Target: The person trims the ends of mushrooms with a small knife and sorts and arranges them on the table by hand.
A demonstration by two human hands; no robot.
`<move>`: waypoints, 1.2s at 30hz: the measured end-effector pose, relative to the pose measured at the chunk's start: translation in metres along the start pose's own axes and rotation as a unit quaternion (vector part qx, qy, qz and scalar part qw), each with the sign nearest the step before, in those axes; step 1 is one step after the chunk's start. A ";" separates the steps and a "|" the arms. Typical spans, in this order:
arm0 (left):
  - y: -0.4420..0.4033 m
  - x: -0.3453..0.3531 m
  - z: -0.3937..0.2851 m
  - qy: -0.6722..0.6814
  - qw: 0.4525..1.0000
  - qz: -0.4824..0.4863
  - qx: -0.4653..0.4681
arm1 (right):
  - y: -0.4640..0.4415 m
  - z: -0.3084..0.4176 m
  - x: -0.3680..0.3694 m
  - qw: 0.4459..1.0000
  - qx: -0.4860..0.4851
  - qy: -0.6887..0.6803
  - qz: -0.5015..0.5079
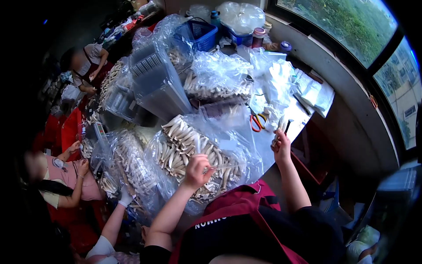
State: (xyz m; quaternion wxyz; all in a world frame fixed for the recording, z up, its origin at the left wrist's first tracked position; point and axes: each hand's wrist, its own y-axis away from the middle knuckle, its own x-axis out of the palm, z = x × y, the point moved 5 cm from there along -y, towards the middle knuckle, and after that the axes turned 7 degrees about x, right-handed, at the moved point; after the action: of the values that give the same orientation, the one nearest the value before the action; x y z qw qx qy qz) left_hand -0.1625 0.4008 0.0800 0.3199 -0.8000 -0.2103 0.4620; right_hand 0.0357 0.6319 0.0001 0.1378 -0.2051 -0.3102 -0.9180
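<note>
My left hand [197, 172] is closed above an open clear bag [252, 158] full of long, pale mushrooms [178, 152]. A whitish stem, apparently a mushroom [198, 144], sticks up from its fingers, and a thin clear strip shows beside the hand. My right hand [281, 147] is raised near the table's right edge, fingers closed. From it rises a thin, dark-tipped tool [288, 126], whose kind I cannot make out, beside something pale. Scissors [256, 122] with red and yellow handles lie on the table between the two hands, farther back.
Stacked clear plastic trays [158, 81] stand beyond the bag. Behind are another mushroom bag [220, 72], a blue basket [198, 35] and plastic sheets [307, 90]. Co-workers sit at the left; a gloved hand [126, 196] is near a neighbouring mushroom bag [136, 165]. A window wall borders the right.
</note>
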 end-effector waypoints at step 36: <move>0.057 0.098 -0.027 0.058 0.955 0.162 -0.243 | -0.106 -0.030 -0.066 0.668 -0.169 0.721 0.074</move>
State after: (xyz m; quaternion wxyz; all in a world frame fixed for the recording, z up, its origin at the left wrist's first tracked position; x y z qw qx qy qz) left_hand -0.0893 0.4137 -0.0096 0.0481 -0.9025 -0.1652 0.3949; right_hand 0.0448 0.7033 -0.1069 0.3491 0.4789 0.0628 -0.8030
